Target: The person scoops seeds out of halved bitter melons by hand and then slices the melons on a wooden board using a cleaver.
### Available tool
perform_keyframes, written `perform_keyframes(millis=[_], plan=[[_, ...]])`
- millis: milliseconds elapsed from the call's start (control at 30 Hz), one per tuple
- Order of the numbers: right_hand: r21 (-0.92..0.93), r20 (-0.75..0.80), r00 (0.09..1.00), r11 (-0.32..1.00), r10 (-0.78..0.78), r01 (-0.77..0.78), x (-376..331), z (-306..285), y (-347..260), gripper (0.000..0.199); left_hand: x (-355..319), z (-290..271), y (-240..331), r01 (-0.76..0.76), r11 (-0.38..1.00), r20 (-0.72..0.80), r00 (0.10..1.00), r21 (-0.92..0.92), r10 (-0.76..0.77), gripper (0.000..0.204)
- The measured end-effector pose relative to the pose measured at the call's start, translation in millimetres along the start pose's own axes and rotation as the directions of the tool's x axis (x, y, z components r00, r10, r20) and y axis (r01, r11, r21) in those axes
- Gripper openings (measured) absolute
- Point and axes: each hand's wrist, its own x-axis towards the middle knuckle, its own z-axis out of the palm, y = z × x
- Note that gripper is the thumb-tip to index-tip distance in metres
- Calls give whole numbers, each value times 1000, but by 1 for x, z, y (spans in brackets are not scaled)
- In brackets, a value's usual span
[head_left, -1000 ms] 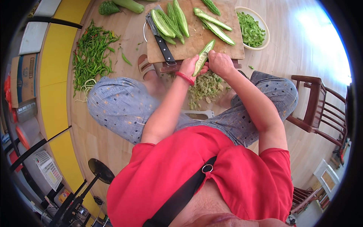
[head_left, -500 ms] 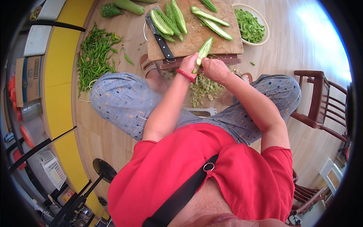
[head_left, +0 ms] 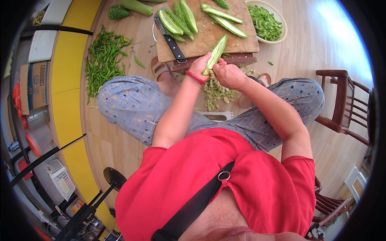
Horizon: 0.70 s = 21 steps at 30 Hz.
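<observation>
A person in a red top sits low over a wooden floor [head_left: 345, 44], knees spread, with both hands raised in the upper middle of the frame. The left hand [head_left: 200, 66], a red band at its wrist, is wrapped around the lower end of a halved green gourd [head_left: 216, 52], fingers clamped on it so it slants up and to the right. The right hand [head_left: 227, 74] presses against the same end of the gourd half, fingers curled in tight; whether it grips a tool I cannot tell. Just below the hands, between the knees, lies a heap of pale green scrapings [head_left: 215, 92].

Directly above the hands sits a wooden chopping board [head_left: 209, 36]. More gourd halves [head_left: 177, 18] lie on it, cut face up, and a cleaver [head_left: 171, 38] with a dark handle rests along its left edge. At the upper right of the board stands a pale bowl [head_left: 281, 38] of sliced green pieces. A loose spread of green chillies [head_left: 102, 60] covers the floor at the upper left. A wooden chair [head_left: 341, 104] stands at the right edge.
</observation>
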Motion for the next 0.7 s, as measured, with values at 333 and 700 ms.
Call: perform_keyframes(millis=[333,700], plan=[[29,-126,989,996,83,-80,-3,-15,-3,6,-6,0,17,-1,1000,171,985,13,-2,39],[-8,95,995,1000,1,0,-2,-19,-19,9,-18,30,36,-446,767,-57,848,461,528,38]])
